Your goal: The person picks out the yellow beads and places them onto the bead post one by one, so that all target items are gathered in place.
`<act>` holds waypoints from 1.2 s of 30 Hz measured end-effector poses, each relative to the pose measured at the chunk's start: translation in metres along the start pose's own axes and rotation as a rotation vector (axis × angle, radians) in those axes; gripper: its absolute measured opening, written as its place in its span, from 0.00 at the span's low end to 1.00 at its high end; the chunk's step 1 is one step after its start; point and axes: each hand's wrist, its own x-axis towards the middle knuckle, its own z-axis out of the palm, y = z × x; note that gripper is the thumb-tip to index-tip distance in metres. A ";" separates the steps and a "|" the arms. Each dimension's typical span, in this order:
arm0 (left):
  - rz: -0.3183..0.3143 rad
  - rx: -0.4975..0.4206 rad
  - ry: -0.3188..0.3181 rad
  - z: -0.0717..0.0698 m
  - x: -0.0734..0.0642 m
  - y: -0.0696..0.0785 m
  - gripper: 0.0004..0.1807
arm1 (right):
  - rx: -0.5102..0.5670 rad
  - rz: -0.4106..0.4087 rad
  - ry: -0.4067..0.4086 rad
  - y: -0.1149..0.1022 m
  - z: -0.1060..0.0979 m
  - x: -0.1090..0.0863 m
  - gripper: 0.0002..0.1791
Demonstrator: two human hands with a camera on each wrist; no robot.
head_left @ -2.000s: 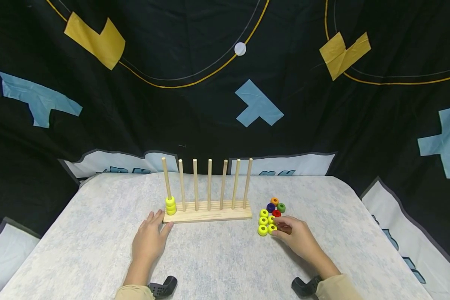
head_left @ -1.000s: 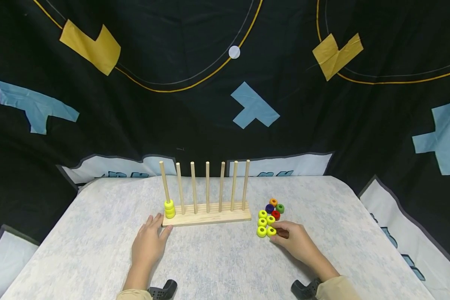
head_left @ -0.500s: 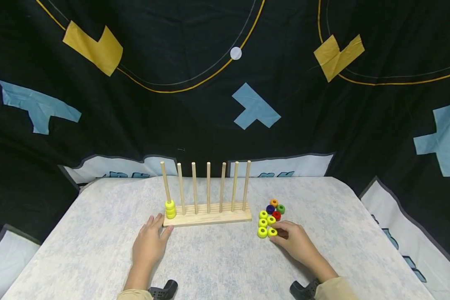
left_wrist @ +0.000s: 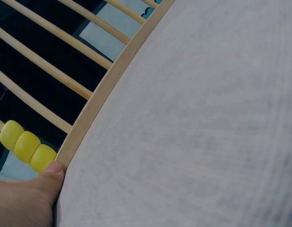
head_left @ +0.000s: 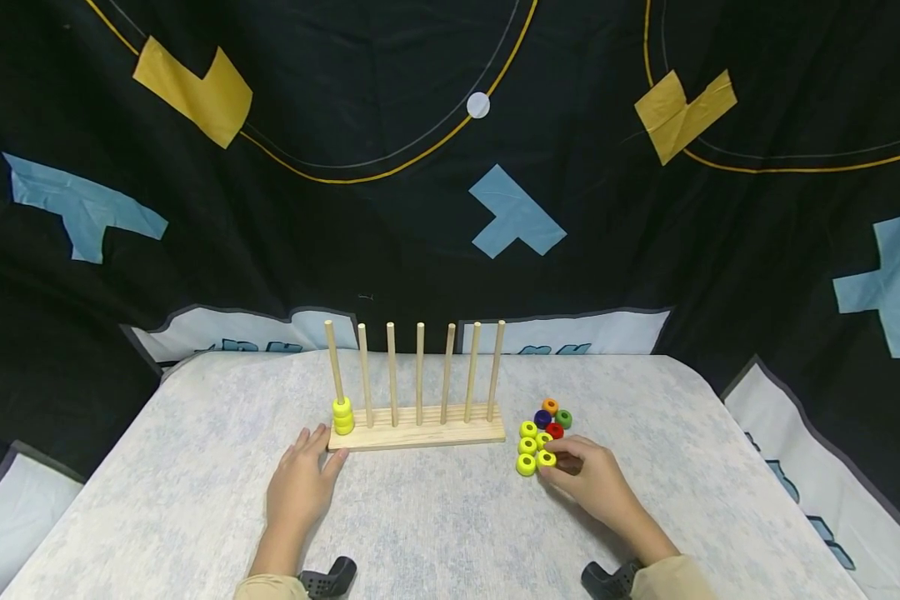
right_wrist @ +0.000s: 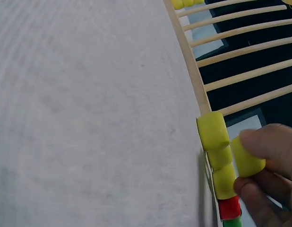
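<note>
In the head view, a wooden peg rack (head_left: 420, 432) with a row of upright pegs stands in the middle of the table. Three yellow beads (head_left: 342, 417) are stacked on its leftmost peg. My left hand (head_left: 297, 483) rests at the rack's left end, its thumb (left_wrist: 54, 167) against the front corner; the other fingers are out of sight in the left wrist view. To the right, my right hand (head_left: 596, 483) pinches a yellow bead (right_wrist: 247, 163) between thumb and fingers, just off the row of other yellow beads (right_wrist: 213, 131).
Beside the right hand lie more yellow beads (head_left: 527, 446), a red bead (head_left: 555, 430), a dark blue bead (head_left: 542, 418), a green bead (head_left: 564, 418) and an orange bead (head_left: 551, 406). A black patterned cloth (head_left: 390, 250) hangs behind the pale table (head_left: 427, 525).
The right hand's fingers have closed on the nearest yellow bead, which has risen slightly from its place. The left hand stays at the rack's end. The head view has shifted a little.
</note>
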 end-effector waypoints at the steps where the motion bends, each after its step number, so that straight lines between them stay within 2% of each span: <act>1: 0.000 0.000 0.002 0.000 0.000 0.000 0.34 | 0.011 -0.009 0.004 -0.001 0.000 0.001 0.18; 7: -0.003 0.003 0.010 0.000 0.000 -0.001 0.33 | 0.080 -0.045 0.002 -0.011 0.002 0.005 0.17; 14: -0.004 0.007 0.011 0.000 0.001 -0.002 0.33 | 0.171 -0.063 -0.053 -0.027 0.009 0.011 0.18; 27: -0.006 0.000 0.017 0.000 -0.001 0.001 0.33 | 0.239 -0.147 -0.146 -0.054 0.028 0.023 0.16; 36: -0.007 -0.001 0.014 0.000 -0.001 0.000 0.33 | 0.271 -0.248 -0.146 -0.078 0.040 0.035 0.15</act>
